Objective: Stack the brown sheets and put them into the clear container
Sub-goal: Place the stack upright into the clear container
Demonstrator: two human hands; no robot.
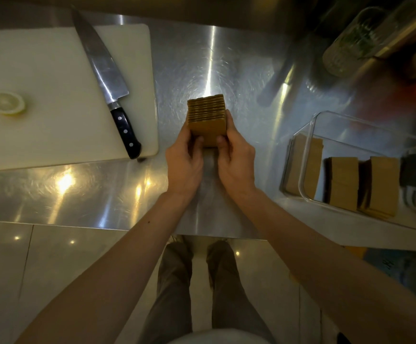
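Observation:
A thick stack of brown sheets (pixel 207 115) stands on its edge on the steel counter (pixel 102 189), squared between both hands. My left hand (pixel 183 160) grips its left side with the thumb on the near face. On the right side my right hand (pixel 235 157) does the same. The clear container (pixel 303 160) sits to the right on the counter. Inside it lie three separate stacks of brown sheets (pixel 343 184), side by side.
A white cutting board (pixel 40 108) lies at the left with a large black-handled knife (pixel 105 78) and a lemon half (pixel 8 103) on it. Glass and metal vessels (pixel 365 38) stand at the back right. The counter's front edge runs just below my wrists.

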